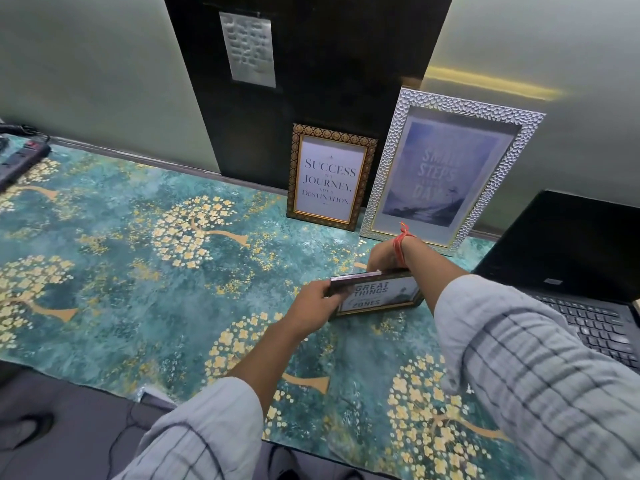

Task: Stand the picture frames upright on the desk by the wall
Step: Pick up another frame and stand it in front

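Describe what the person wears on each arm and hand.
Both arms wear loose, pale grey sleeves with thin dark check lines, the left sleeve and the right sleeve pushed up the forearms. The right wrist carries a knotted red-orange thread band. Both hands are bare, without rings or gloves.

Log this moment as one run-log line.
small dark-framed picture: held by left hand and right hand, tilted | gold-framed picture, silver-framed picture: leaning on wall
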Motion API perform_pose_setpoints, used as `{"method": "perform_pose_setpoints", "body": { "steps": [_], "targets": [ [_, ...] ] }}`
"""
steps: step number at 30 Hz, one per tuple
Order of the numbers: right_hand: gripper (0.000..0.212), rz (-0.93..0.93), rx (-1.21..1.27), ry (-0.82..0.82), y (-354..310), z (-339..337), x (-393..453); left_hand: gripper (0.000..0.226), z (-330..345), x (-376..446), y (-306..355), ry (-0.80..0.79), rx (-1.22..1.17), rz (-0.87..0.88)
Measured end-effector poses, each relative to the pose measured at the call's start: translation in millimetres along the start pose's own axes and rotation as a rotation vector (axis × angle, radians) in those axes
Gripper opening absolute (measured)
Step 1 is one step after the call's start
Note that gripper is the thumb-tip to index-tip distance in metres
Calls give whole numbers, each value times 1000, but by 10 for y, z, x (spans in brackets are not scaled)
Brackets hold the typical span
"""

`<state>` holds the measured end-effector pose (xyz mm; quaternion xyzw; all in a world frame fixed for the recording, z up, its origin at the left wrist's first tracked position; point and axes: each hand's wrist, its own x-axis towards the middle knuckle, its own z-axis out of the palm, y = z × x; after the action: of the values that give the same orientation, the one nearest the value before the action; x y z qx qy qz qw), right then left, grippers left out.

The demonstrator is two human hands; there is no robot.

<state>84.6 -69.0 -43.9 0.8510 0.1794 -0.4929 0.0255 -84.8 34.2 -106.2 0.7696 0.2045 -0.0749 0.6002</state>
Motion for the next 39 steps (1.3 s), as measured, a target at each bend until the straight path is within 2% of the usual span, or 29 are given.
{"method": "perform_pose_setpoints", "body": {
  "steps": [4, 6, 9, 13, 16, 18, 20, 22, 24, 26, 32, 36, 39],
  "targets": [
    [19, 56, 40, -89, -17, -45, 36, 33, -18, 102, 51, -45, -6, -13],
    [20, 61, 57, -36, -26, -70, 34, 31, -43, 158, 87, -66, -21, -37],
    [30, -10, 0, 360, 19, -96, 63, 36, -49, 232, 82, -72, -67, -70],
    [27, -75, 265, 829, 250, 24, 13, 37, -33, 236, 66, -85, -92, -69],
    [27, -84, 474, 1285, 433, 330, -200, 37, -33, 234, 41, -92, -121, -80],
    [33, -77, 782, 1422, 586, 575, -211, 32, -53, 230, 18, -122, -168, -102],
    [42, -95, 1118, 1332, 710, 792, -141, 40, -86, 196, 31, -198, -277, -151],
    [46, -139, 1338, 1111, 732, 932, -97, 65, -109, 183, 48, -276, -417, -219],
    [50, -177, 1422, 939, 721, 1001, -50, 91, -109, 229, 38, -300, -557, -295],
    [62, -188, 1413, 876, 723, 1021, 18, 107, -57, 282, 44, -294, -665, -361],
    [44, -182, 1305, 905, 702, 888, 34, 89, 164, 221, 86, -300, -800, -418],
    [56, -190, 1239, 870, 680, 856, 85, 88, 134, 193, 24, -270, -855, -411],
    [64, -183, 1261, 868, 618, 853, 87, 77, 82, 221, 39, -248, -814, -372]
  ]
}}
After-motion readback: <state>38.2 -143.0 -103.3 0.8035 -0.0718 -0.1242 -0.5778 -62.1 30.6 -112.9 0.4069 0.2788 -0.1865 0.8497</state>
